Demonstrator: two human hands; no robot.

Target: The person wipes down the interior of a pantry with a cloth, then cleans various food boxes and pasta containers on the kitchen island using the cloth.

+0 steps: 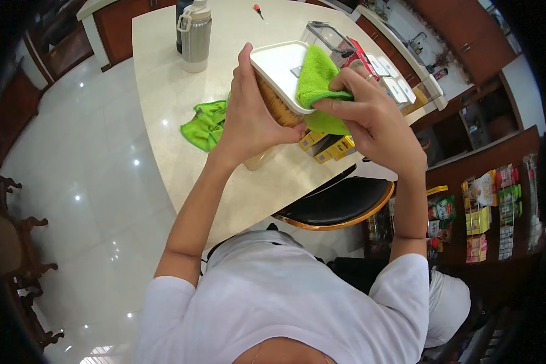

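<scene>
A clear food storage container (272, 103) with long, thin tan contents, perhaps dry pasta, is tilted above the table. Its white lid (277, 65) faces up and away from me. My left hand (244, 115) is wrapped round the container's left and near sides, thumb along the lower edge. In my right hand (379, 118) is a bright green microfiber cloth (316, 71), pinched between thumb and fingers and lying against the lid's right part. Part of the cloth hangs down beside the container. My left fingertips are mostly hidden behind the container.
A second green cloth (205, 126) lies crumpled on the cream table (164, 79). Near the far left stands a metal bottle (195, 39). Yellow boxes (341, 147), a clear bin (330, 37) and white-lidded containers (395, 88) are on the right. A black chair (340, 203) touches the near side.
</scene>
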